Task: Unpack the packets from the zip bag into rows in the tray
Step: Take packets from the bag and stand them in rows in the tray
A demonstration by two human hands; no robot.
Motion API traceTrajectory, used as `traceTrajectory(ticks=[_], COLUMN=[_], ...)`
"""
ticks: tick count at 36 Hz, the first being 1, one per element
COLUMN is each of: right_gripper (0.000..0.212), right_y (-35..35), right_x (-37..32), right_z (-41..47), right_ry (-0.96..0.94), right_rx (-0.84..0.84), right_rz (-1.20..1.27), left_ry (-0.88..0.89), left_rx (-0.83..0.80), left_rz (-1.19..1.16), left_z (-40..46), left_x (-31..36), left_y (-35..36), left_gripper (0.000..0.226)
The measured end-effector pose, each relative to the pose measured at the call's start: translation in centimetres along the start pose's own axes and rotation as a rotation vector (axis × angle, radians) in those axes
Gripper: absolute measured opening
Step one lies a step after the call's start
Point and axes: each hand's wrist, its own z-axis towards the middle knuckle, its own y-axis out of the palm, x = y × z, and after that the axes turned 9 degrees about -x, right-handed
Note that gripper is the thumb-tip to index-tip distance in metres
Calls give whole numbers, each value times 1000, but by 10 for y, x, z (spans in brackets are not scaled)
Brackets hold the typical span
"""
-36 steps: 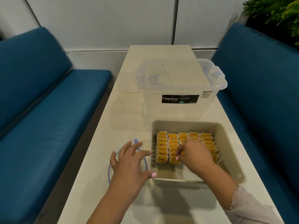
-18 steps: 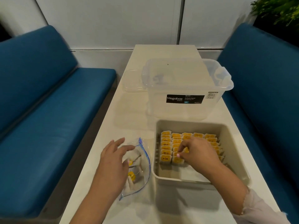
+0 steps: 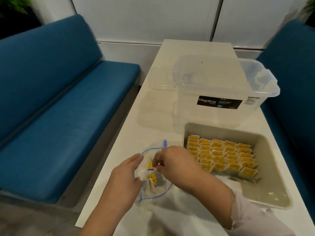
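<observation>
Lay flat on the white bench (image 3: 196, 48): zip bag (image 3: 153, 174), between left hand (image 3: 126, 176), gripping its left edge, and right hand (image 3: 177, 165), pinching at a packet (image 3: 150, 164) inside. Just right: tray (image 3: 272, 189) with five rows of yellow-labelled packets (image 3: 221, 155). Behind: clear box (image 3: 221, 92) marked "Megabox".

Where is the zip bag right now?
The zip bag lies on the table, just left of the tray, between both hands in the head view.
</observation>
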Motion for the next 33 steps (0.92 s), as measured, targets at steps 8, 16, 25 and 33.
traceTrajectory(ticks=[8,16,25,33], right_gripper=[22,26,32,27], right_y=[43,66,83,81], right_x=[-33,-35,-36,-36], right_z=[26,41,50,50], right_ry=[-1,-17,45,50], right_rx=[-263,-271,-305,-287], right_rz=[-208,-259,-361,-330], left_ry=[8,25,3,3], left_rx=[24,50,37,29], left_rz=[-51,-61,-70,-43], left_z=[0,-2,-4,-5], left_x=[-3,-6,-6,-4], left_y=[6,4,3,0], left_gripper=[71,62,62,62])
